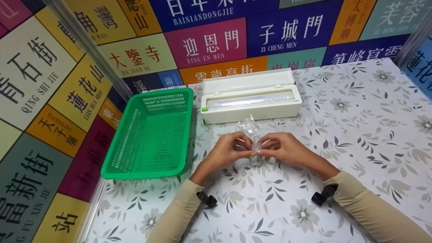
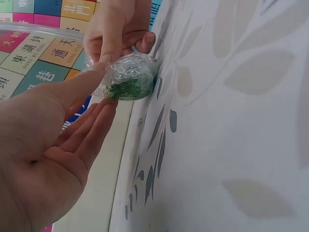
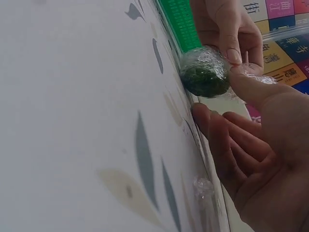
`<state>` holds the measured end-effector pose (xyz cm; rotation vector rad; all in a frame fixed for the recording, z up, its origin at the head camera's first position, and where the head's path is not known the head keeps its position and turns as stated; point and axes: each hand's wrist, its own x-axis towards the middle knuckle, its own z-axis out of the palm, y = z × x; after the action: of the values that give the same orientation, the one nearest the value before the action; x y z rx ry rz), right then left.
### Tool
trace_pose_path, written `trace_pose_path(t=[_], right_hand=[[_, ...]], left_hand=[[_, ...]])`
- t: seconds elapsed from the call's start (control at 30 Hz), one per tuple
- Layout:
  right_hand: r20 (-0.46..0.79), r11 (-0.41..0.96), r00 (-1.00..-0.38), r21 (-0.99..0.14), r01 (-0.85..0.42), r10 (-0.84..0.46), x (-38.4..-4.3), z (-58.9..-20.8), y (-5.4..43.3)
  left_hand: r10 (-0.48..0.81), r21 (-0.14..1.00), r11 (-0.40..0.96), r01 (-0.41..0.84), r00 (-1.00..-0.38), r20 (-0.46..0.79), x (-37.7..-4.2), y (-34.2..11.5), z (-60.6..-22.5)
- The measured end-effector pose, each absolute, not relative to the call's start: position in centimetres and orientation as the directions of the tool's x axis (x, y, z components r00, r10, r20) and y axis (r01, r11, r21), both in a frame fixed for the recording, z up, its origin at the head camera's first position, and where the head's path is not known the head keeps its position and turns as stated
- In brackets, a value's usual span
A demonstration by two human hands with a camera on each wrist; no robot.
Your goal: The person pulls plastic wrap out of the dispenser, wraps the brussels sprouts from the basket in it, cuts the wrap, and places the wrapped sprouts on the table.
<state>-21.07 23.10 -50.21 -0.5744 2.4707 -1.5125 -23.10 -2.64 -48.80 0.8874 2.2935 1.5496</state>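
A small rounded green thing [image 2: 129, 86] is bundled in clear cling film [image 1: 248, 126], low over the table in front of me; the film hides its exact kind. My left hand [image 1: 224, 150] pinches the gathered film just above the green part. From the other side my right hand [image 1: 287, 148] pinches the same gather, so the thumbs nearly meet. A loose tail of film sticks up beyond the fingers, toward the white box. In the right wrist view, the wrapped green bundle [image 3: 205, 79] appears round and dark, with crinkled film around it.
Behind the hands stands a white cling film dispenser box [image 1: 251, 114], lid raised, with a film roll [image 1: 249, 100] inside. A green plastic basket [image 1: 189, 135] is to the left. The floral tablecloth [image 1: 341, 141] reaches the sign-printed wall [image 1: 216, 44].
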Motion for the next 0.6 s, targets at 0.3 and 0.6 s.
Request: trace_pose_path(t=[0.3, 0.6], right_hand=[[0.153, 0.411, -0.909, -0.854, -0.319, -0.388, -20.80, -49.97, 22.78], [0.108, 0.369, -0.925, -0.895, -0.251, -0.365, -20.87, -50.08, 22.90]], left_hand=[[0.595, 0.961, 0.189, 0.203, -0.802, 0.052, -23.25, -2.62, -49.03], [0.631, 0.916, 0.270, 0.298, -0.773, 0.066, -23.19, -2.75, -48.87]])
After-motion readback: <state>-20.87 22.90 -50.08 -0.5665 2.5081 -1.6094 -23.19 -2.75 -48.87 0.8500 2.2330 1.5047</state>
